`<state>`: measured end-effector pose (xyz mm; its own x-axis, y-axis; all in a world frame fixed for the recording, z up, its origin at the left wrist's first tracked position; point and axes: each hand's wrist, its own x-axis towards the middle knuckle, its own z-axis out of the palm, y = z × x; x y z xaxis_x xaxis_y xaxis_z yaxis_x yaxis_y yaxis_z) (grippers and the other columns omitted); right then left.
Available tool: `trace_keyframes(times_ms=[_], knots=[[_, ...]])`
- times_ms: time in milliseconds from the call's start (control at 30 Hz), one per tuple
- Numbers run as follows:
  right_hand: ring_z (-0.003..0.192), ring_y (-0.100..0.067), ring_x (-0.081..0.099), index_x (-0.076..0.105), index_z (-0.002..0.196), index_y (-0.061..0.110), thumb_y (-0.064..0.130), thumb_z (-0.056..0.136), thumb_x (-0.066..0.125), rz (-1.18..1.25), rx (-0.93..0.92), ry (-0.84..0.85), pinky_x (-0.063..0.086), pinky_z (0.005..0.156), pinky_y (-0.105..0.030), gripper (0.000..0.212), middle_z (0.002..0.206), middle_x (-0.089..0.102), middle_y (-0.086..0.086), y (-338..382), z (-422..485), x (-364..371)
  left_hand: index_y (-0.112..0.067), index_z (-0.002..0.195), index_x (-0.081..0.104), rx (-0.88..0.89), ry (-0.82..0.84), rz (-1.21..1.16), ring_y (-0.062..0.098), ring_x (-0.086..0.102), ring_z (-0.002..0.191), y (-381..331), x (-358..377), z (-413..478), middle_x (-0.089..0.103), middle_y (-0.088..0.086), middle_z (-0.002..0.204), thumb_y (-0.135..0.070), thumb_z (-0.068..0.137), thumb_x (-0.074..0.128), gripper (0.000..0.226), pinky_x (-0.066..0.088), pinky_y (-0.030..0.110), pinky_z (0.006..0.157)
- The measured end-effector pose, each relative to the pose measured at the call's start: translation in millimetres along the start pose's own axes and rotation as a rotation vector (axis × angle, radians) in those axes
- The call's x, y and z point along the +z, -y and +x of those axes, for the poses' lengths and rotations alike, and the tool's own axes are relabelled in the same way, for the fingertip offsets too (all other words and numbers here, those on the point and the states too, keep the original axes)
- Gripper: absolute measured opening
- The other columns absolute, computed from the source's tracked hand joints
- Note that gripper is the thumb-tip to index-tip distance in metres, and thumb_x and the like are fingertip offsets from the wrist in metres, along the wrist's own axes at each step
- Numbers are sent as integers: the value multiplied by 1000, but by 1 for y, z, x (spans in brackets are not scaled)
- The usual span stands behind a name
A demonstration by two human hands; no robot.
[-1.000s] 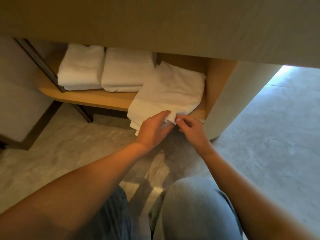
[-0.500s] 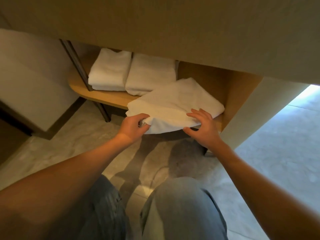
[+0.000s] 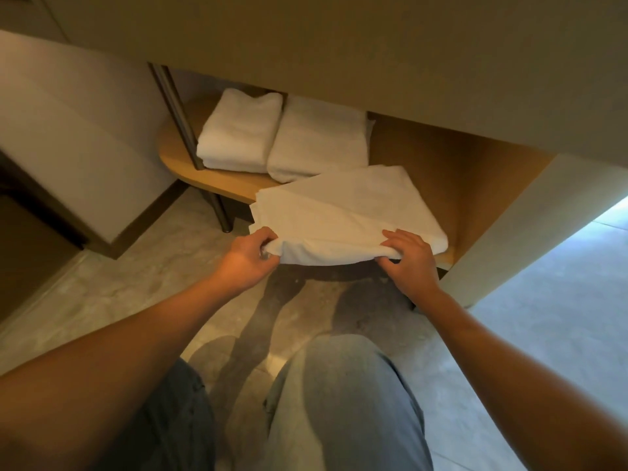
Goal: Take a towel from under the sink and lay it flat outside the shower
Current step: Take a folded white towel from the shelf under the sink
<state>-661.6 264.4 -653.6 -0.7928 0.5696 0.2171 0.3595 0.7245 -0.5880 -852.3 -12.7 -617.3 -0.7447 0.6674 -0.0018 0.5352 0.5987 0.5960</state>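
Hands have spread apart since a second ago: left hand [image 3: 249,261] and right hand [image 3: 409,263] now hold the near edge of the towel [image 3: 343,212], fingers [image 3: 396,236] clenched on it; half off the shelf [image 3: 217,185], it looks ready to lift away.

No writing, label, brand, number or sign can be read anywhere in the frame; the towel [image 3: 343,212] at the centre shows only plain white cloth.
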Motion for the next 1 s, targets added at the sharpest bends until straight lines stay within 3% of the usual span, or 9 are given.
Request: trace_keyframes(times_ms=[100,267,400,533,667,767,833,1000], knots=[[115,-25,64,73,119,17,30,87,76,-1,-4,-8,48,106,-48,34,124,71,-5,9,-5,-3,-30,102,52,-1,4,89,20,60,80,-9,2,1,61,-5,90,-36,87,70,24,50,36,64],[103,-19,66,75,113,17,23,89,75,34,-32,-11,47,95,-32,25,113,74,-2,45,-15,-27,-16,108,73,139,-68,108,25,68,87,-22,-10,-12,73,3,99,-26,93,72,18,54,37,72],[99,-16,66,75,111,18,22,90,73,119,62,60,50,90,-28,22,110,75,0,92,-29,-68,-14,106,74,67,-27,95,25,69,87,-50,-59,-43,74,5,98,-22,90,74,17,48,30,71],[93,-5,65,74,110,32,34,87,73,181,173,204,55,87,-33,22,102,73,13,157,-39,-128,-17,104,73,-55,35,49,23,68,86,-95,-136,-77,74,5,95,-25,92,71,15,45,30,68],[84,-1,63,71,100,36,36,87,74,236,232,314,55,81,-34,14,94,70,16,238,-49,-201,-21,95,74,-100,150,-61,11,67,80,-138,-233,-117,73,-6,89,-39,87,67,21,48,29,67],[85,-1,63,71,97,33,32,88,74,272,264,405,52,76,-28,9,91,69,14,303,-63,-259,-22,89,73,-185,153,-138,5,65,79,-170,-304,-158,72,-9,85,-25,89,77,5,48,26,67],[84,-1,62,75,103,25,29,89,74,275,267,447,51,74,-25,14,93,69,12,351,-73,-302,-25,84,72,-260,132,-194,3,65,78,-196,-355,-188,71,-9,81,-19,88,78,9,47,22,66],[75,-4,66,77,95,29,28,87,75,290,228,451,58,68,-41,9,82,71,16,451,-98,-389,-25,90,76,-327,49,-319,0,66,81,-252,-469,-251,72,-19,86,-17,88,77,8,47,12,64]])
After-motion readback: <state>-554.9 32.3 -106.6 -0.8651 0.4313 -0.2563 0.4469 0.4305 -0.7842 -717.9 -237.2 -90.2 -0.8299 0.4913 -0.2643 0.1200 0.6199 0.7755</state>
